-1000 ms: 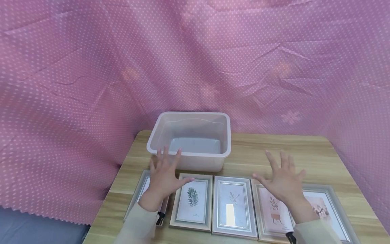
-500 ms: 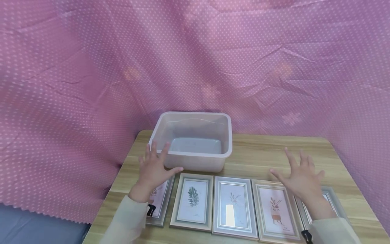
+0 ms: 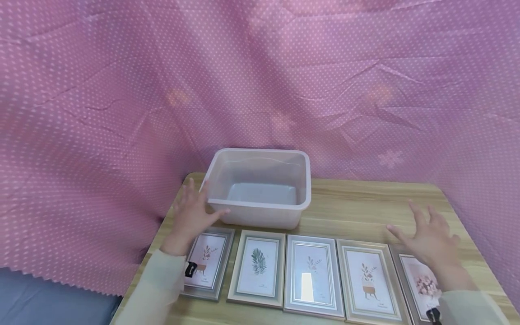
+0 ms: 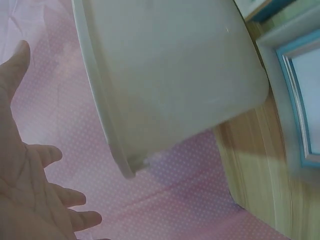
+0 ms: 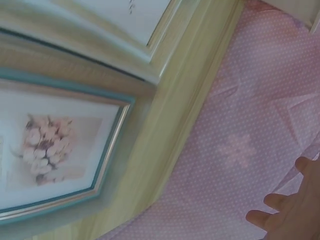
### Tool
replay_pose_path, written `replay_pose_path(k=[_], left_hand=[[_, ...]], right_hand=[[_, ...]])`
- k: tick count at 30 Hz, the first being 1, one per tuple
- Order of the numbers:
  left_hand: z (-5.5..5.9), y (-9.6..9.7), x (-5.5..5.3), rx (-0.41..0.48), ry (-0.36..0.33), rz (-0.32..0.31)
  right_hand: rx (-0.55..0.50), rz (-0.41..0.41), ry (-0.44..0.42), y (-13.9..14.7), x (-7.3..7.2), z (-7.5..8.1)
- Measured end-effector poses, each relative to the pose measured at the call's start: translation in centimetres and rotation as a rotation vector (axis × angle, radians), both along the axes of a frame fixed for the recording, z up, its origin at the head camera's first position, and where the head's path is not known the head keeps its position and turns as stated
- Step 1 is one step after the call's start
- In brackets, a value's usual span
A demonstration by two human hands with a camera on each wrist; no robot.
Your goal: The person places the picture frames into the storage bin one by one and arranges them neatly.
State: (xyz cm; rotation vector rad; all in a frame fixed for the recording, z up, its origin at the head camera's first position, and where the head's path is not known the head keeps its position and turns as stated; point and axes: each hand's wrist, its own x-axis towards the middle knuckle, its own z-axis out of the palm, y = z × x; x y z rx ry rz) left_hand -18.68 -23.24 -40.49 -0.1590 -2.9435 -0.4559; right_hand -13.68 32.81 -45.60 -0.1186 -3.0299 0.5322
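My left hand (image 3: 191, 219) is spread with nothing in it, overlapping the left front corner of a pale plastic bin (image 3: 260, 213) in the head view. In the left wrist view the bin's side (image 4: 175, 75) stands apart from the fingers. My right hand (image 3: 434, 241) is also spread and holds nothing, over the far end of the rightmost picture frame (image 3: 422, 282) with a pink flower print. Between the hands lie a frame with a potted plant (image 3: 206, 262), one with a green leaf (image 3: 257, 268), a silvery one with a glare (image 3: 313, 275) and another potted-plant frame (image 3: 371, 280).
The wooden table (image 3: 365, 203) has rounded back corners. Pink dotted cloth (image 3: 260, 81) hangs behind it and at both sides. A grey-blue surface (image 3: 53, 298) shows at the lower left. The bin stands at the table's back left, behind the row of frames.
Both hands have moved apart, the left one leftward and the right one rightward, uncovering more of the frames beneath them. The bin and frames stay in place.
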Motion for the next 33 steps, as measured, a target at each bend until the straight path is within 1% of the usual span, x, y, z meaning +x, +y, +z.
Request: replay_pose_path(k=[4, 10, 15, 19, 22, 24, 27, 29, 33], left_hand=[[0.5, -0.9, -0.6, 0.001, 0.007, 0.021], [0.8, -2.1, -1.6, 0.026, 0.004, 0.056], [0.8, -2.8, -1.9, 0.047, -0.009, 0.076], [0.7, -3.3, -2.1, 0.094, -0.040, 0.085], [0.6, -3.6, -2.4, 0.147, -0.065, 0.077], [0.6, -3.7, -2.4, 0.196, -0.080, 0.064], [0.6, -3.8, -2.5, 0.291, -0.098, 0.056], [0.5, -3.8, -2.5, 0.373, -0.116, 0.067], [0.3, -3.8, -2.6, 0.516, -0.157, 0.117]], right_hand=[[-0.004, -0.006, -0.006, 1.4, 0.1, -0.3], [-0.006, -0.019, -0.015, 3.7, 0.3, -1.0], [-0.013, -0.014, -0.035, 5.4, 0.6, -1.7], [-0.077, 0.003, -0.067, 6.7, 0.8, -2.5], [-0.141, 0.003, -0.098, 7.6, 1.1, -2.9], [-0.165, -0.001, -0.106, 8.1, 1.4, -3.2], [-0.195, 0.002, -0.132, 8.9, 1.9, -3.6], [-0.212, 0.005, -0.141, 9.3, 2.2, -4.0], [-0.237, 0.012, -0.152, 10.2, 2.9, -4.6]])
